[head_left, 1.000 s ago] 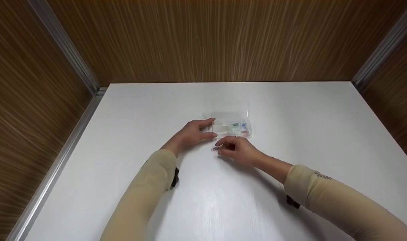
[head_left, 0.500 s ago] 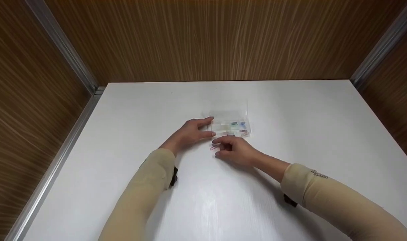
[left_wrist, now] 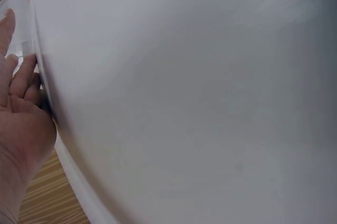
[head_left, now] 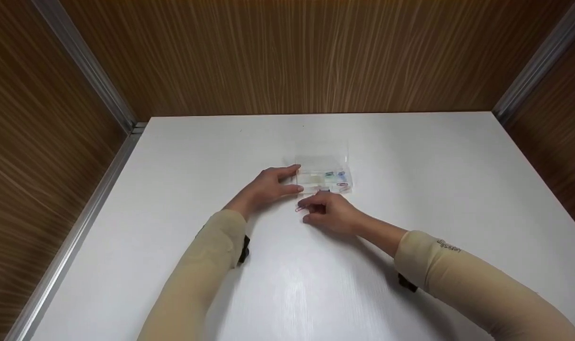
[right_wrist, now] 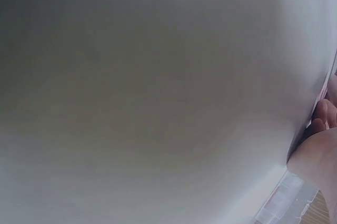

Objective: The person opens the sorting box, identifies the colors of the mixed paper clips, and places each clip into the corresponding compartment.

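Only head view shows left hand (head_left: 268, 188) steadying box (head_left: 322, 176), right hand (head_left: 330, 211) pinching clip (head_left: 300, 208)

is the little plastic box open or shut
Open. The clear box has its lid folded back flat on the table behind it, and the coloured paper clips in its compartments lie uncovered.

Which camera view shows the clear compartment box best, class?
The head view: the whole clear compartment box lies on the white table, coloured clips inside, left hand at its side. The right wrist view shows one corner; the left wrist view only a blurred edge.
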